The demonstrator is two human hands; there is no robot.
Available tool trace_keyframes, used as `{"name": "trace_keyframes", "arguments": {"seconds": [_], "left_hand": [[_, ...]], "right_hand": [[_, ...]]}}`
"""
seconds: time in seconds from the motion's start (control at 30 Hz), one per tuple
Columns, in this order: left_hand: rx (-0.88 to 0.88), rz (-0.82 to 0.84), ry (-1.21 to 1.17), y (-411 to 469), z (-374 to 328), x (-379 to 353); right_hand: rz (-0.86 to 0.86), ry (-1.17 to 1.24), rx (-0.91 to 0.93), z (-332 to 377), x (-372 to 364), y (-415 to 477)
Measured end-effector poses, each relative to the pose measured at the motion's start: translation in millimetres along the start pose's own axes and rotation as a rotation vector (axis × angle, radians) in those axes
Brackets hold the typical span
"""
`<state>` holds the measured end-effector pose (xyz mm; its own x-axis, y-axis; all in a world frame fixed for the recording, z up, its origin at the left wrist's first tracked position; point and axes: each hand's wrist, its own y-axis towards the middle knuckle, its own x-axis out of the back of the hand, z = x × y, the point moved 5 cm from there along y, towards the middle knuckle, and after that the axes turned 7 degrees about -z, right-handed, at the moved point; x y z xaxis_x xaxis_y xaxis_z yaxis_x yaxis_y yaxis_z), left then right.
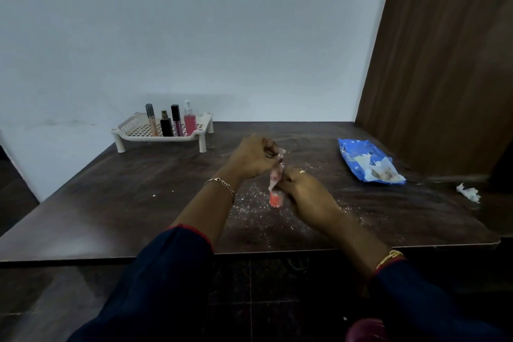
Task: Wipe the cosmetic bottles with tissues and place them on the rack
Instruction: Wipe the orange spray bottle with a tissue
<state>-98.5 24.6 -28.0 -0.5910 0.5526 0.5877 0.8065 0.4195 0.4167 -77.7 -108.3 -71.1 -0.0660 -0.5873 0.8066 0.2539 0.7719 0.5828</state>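
Grips the top of a tilted orange bottle (275,199) with the left grip (254,157) and holds a tissue (274,179) round its middle with the right grip (304,189), over white crumbs (249,203) strewn on the table (138,189). Has four bottles (166,126) upright in the rack (155,138) at far left, well apart. Has a blue pack (361,158) at right, with a crumpled wad (469,193) near the right edge.

Rack (163,138) far-left on table (111,203), four bottles (170,122) inside; packet (369,161) right.
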Motion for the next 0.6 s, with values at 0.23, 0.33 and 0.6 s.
{"name": "trace_keyframes", "arguments": {"seconds": [0.23, 0.33, 0.6], "left_hand": [[0.016, -0.02, -0.017, -0.4, -0.2, -0.6], [0.029, -0.033, -0.061, 0.5, 2.0, 0.4], [0.083, -0.029, -0.265, -1.3, 14.9, -2.6]], "right_hand": [[-0.036, -0.006, -0.006, -6.9, 12.9, 12.9], [-0.138, 0.001, -0.035, -4.4, 27.1, 23.3], [0.197, -0.115, 0.217, 5.7, -14.8, -14.4]]}}
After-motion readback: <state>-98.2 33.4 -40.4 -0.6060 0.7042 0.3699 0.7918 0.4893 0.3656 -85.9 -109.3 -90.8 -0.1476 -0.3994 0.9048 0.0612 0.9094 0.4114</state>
